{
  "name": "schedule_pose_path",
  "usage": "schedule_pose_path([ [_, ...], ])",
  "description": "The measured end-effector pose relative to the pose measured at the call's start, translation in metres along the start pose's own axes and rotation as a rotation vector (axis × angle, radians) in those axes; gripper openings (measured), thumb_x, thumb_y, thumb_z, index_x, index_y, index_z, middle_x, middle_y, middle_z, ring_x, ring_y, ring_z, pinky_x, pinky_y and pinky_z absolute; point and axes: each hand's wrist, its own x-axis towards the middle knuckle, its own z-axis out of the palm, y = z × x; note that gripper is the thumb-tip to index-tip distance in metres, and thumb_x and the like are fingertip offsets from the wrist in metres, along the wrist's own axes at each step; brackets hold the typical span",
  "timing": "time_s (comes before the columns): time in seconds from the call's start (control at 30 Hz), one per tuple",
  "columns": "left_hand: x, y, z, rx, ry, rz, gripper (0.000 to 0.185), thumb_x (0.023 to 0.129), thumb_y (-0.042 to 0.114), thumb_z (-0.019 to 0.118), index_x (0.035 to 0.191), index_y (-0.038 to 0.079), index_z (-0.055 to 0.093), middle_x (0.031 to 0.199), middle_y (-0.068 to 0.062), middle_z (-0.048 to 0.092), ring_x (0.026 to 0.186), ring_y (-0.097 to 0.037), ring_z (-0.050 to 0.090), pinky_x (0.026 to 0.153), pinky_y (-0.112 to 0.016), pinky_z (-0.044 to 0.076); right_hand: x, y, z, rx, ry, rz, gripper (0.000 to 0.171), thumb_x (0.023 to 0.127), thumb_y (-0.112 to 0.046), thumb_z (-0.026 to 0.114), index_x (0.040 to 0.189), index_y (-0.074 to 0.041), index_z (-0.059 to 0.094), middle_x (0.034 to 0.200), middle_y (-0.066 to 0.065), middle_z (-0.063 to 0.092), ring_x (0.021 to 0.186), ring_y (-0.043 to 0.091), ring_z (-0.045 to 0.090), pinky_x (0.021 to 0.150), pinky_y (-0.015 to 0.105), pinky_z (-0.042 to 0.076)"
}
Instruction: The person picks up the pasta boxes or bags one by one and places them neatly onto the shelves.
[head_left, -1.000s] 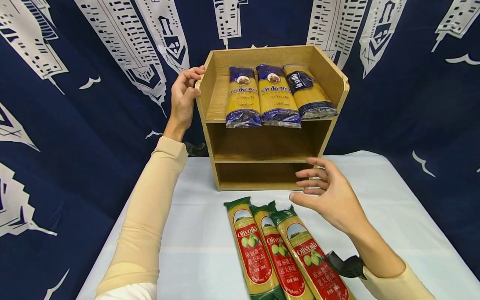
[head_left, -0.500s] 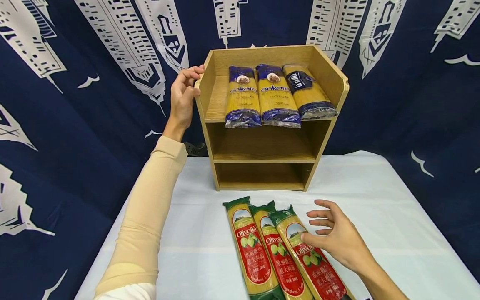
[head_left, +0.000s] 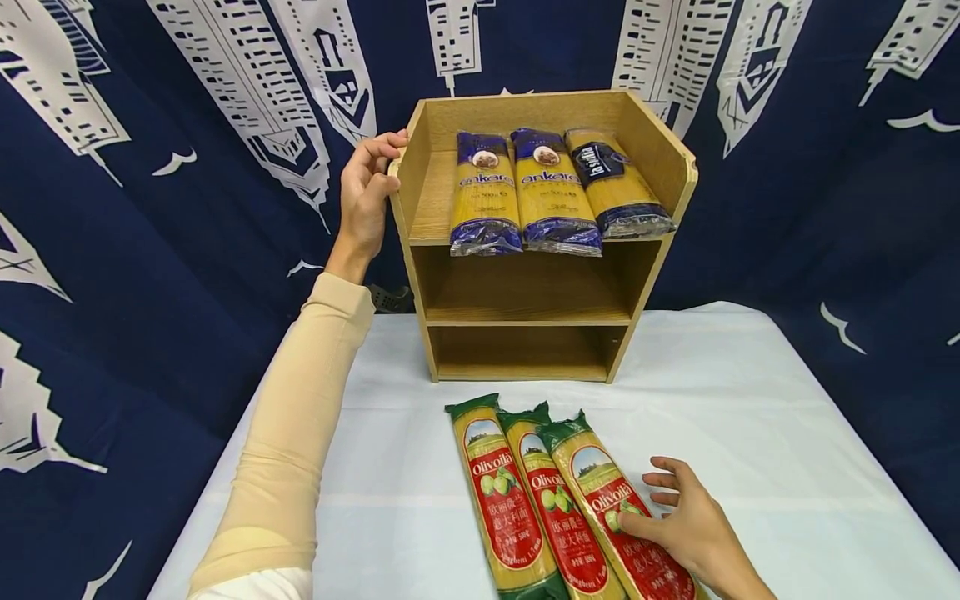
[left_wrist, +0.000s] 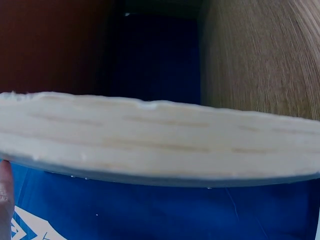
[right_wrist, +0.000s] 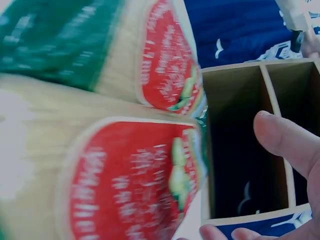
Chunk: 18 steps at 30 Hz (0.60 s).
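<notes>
Right Olivoilà spaghetti packet (head_left: 606, 496) lies on white-covered table (head_left: 795, 433), nearest table's right edge of three; green top end near wooden shelf unit (head_left: 528, 323). Right hand (head_left: 697, 529) at its right side, fingers spread, grasping nothing; thumb contact unclear. Middle packet (head_left: 561, 504) and left packet (head_left: 504, 500) alongside. Left hand (head_left: 366, 196) grips shelf unit's upper left edge. Two Ankara packets (head_left: 486, 196) and navy-labelled pasta packet (head_left: 622, 183) overhang top shelf's front edge.

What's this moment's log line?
left grip: holds rack at left | right grip: at rightmost red packet, contact unclear | top shelf: three packets
</notes>
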Motion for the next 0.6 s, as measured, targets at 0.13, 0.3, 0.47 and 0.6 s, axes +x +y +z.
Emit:
schedule_pose_path([
  [0.13,0.0,0.001,0.0,0.004,0.005,-0.004,0.026,0.069,0.011,0.052,0.095,0.006,0.056,0.115,-0.012,0.061,0.128,-0.034,0.053,0.111,-0.036,0.037,0.0,0.012,0.007,-0.022,-0.038,0.072,0.111,0.069,-0.041,0.092,0.146,0.007,0.029,0.131,0.028,0.053,0.112,0.04,0.057,0.079,0.048,0.056],
  [0.3,0.0,0.002,-0.001,-0.001,0.01,-0.002,0.026,0.069,0.01,0.052,0.095,0.005,0.056,0.115,-0.012,0.06,0.128,-0.034,0.053,0.112,-0.037,0.037,-0.001,0.019,0.012,-0.094,-0.065,0.072,0.107,0.067,-0.033,0.094,0.143,0.009,0.031,0.118,0.022,0.06,0.098,0.03,0.062,0.076,0.046,0.056],
  [0.47,0.0,0.001,-0.001,-0.005,0.009,0.002,0.026,0.07,0.009,0.051,0.095,0.005,0.056,0.115,-0.013,0.06,0.128,-0.033,0.053,0.114,-0.04,0.035,-0.001,0.022,0.014,-0.211,-0.068,0.056,0.105,0.063,-0.027,0.096,0.141,0.011,0.036,0.107,0.016,0.062,0.089,0.025,0.061,0.074,0.047,0.055],
  [0.6,0.0,0.0,0.0,0.01,0.0,0.0,0.026,0.07,0.01,0.051,0.095,0.006,0.056,0.116,-0.012,0.06,0.128,-0.032,0.054,0.113,-0.038,0.036,-0.001,0.027,0.015,-0.265,-0.059,0.043,0.1,0.061,-0.027,0.097,0.135,0.012,0.042,0.099,0.011,0.064,0.083,0.023,0.062,0.072,0.046,0.055],
])
